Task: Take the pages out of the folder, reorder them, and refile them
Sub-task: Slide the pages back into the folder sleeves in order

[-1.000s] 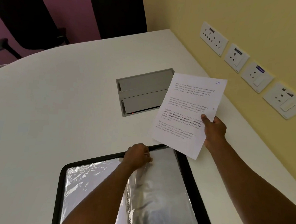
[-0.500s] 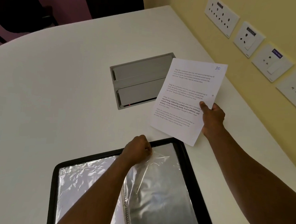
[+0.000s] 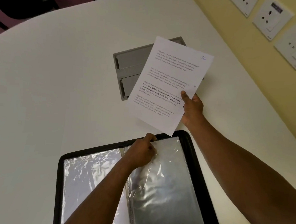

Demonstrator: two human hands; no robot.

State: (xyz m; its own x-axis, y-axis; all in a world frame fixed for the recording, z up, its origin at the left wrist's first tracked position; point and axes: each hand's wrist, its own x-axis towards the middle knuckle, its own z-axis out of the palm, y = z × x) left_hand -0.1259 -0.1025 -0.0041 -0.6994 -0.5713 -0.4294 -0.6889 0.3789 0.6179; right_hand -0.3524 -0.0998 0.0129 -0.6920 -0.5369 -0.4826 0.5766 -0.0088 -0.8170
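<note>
- Head view: the black folder (image 3: 199, 167) lies open on the white table (image 3: 51, 82), and its near end is cut off by the bottom edge.
- The small print on the page (image 3: 169, 82) is too tiny to read; only a blue "10" in its top corner is clear.
- The page hides part of the grey box (image 3: 129, 63) set into the table.
- The folder holds shiny clear sleeves (image 3: 165, 189); how many, I cannot tell.
- One page is out, lifted above the table past the folder's far edge.
- The right hand (image 3: 193, 108) pinches the page's right edge, thumb on top.
- The left hand (image 3: 141, 153) has curled fingers gripping the top of a sleeve.
- Three wall sockets (image 3: 272, 19) show fully; others are cut off.
</note>
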